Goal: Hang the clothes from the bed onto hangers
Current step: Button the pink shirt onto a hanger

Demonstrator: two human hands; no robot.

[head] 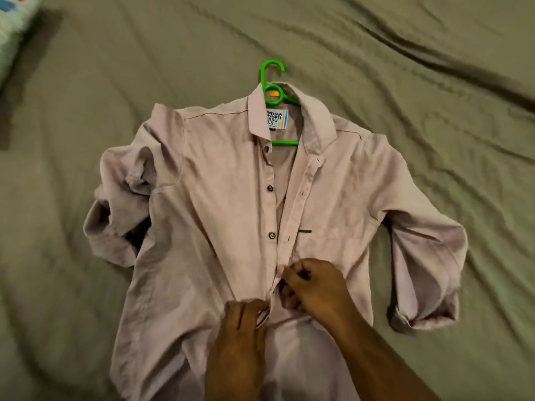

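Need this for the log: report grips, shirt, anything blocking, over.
Left grip, right grip pinching shirt placket at a lower button. Shirt lying on bed, green hanger inside collar, upper buttons open. Nothing blocking.

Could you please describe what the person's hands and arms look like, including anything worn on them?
Both the left hand and the right hand are bare, with no gloves. The left forearm and the right forearm are bare too: no sleeve reaches into view. I can make out no ring, watch or bracelet, though the picture is slightly blurred.
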